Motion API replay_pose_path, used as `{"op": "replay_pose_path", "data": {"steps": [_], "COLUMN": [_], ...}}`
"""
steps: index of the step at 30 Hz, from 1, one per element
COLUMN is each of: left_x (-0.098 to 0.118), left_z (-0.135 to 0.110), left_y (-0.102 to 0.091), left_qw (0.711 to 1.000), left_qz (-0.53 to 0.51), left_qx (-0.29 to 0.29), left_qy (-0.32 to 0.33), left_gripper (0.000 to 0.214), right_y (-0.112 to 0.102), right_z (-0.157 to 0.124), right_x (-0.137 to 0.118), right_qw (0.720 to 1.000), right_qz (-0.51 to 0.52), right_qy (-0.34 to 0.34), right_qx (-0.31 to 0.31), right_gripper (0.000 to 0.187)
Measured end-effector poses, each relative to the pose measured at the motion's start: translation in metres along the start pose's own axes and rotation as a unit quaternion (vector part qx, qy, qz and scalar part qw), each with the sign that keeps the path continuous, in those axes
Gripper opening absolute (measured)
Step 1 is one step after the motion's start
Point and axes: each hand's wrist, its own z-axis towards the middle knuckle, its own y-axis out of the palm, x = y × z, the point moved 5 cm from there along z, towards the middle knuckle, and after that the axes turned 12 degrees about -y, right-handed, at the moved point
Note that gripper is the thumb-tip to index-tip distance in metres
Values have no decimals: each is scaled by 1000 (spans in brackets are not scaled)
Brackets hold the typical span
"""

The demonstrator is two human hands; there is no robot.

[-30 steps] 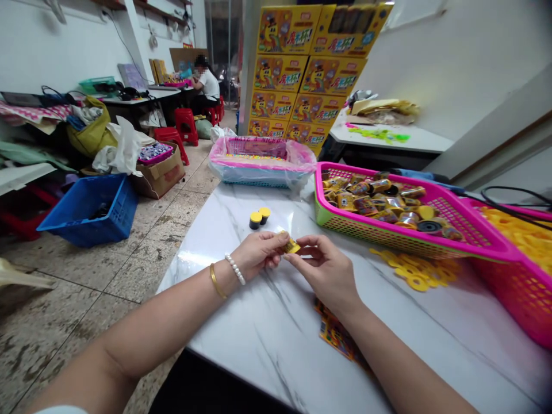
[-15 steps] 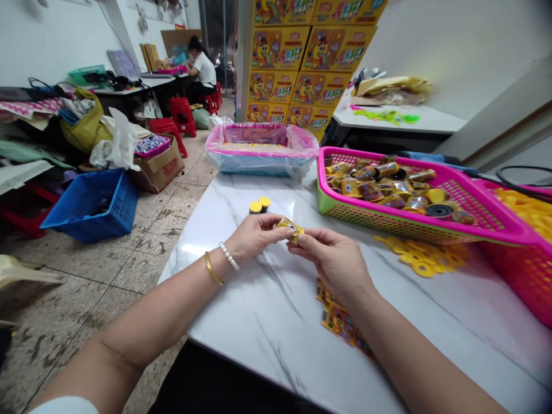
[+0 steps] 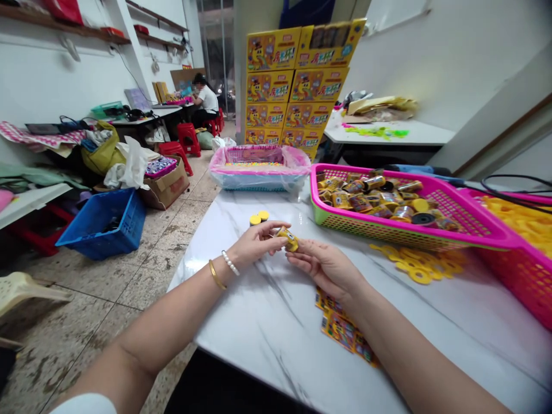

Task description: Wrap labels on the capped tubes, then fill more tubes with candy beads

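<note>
My left hand point(image 3: 255, 245) pinches a small yellow wrapped cylinder point(image 3: 288, 239) between its fingertips, above the white marble table point(image 3: 263, 299). My right hand point(image 3: 323, 269) lies just below and to the right of that piece, its fingers loosely apart and holding nothing. Two small black cylinders with yellow tops point(image 3: 259, 217) stand on the marble beyond my left hand. Printed yellow paper sheets point(image 3: 340, 329) lie under my right forearm, partly hidden by it.
A pink-rimmed basket of small printed cans point(image 3: 371, 201) stands to the right, with loose yellow rings point(image 3: 418, 269) beside it. A plastic-lined basket point(image 3: 260, 167) sits at the table's far end. Stacked yellow cartons point(image 3: 293, 86) rise behind it, and a co-worker point(image 3: 204, 100) sits far back.
My right hand has come away from the yellow piece and dropped lower, while my left hand keeps hold of it. The whole view has tilted and shifted slightly.
</note>
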Motion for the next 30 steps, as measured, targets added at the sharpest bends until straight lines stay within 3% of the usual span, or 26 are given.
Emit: {"op": "replay_pose_path", "data": {"steps": [4,10,13,15,17,20,22,24,27,30], "left_x": [-3,9,15,14,11,8,7,6,6,10], "left_z": [4,-2,-5,-4,-1,2,3,2,-1,-5], "left_y": [-3,-7,-8,-8,-8,-10,-10,-9,-3,3], "left_qw": [999,993,984,987,995,999,998,998,998,998], "left_qz": [30,89,152,140,88,31,9,-12,-20,-5], "left_qx": [-10,-70,-63,-54,-38,23,52,64,57,41], "left_qy": [8,42,62,52,33,19,14,7,6,37], "left_gripper": [53,47,43,43,45,49,50,48,45,43], "right_y": [-1,4,5,5,6,8,10,13,14,15], "right_z": [-2,-5,-5,-5,-5,-6,-9,-14,-19,-22], "right_x": [3,8,10,9,3,-9,-15,-18,-19,-20], "right_qw": [1000,996,992,993,997,993,973,946,919,930], "right_qz": [6,44,54,45,6,-92,-169,-241,-298,-283], "right_qy": [24,74,110,112,71,-60,-152,-218,-257,-232], "right_qx": [3,3,6,-6,-24,-33,-25,-15,7,23], "right_gripper": [16,3,6,6,16,42,52,48,38,36]}}
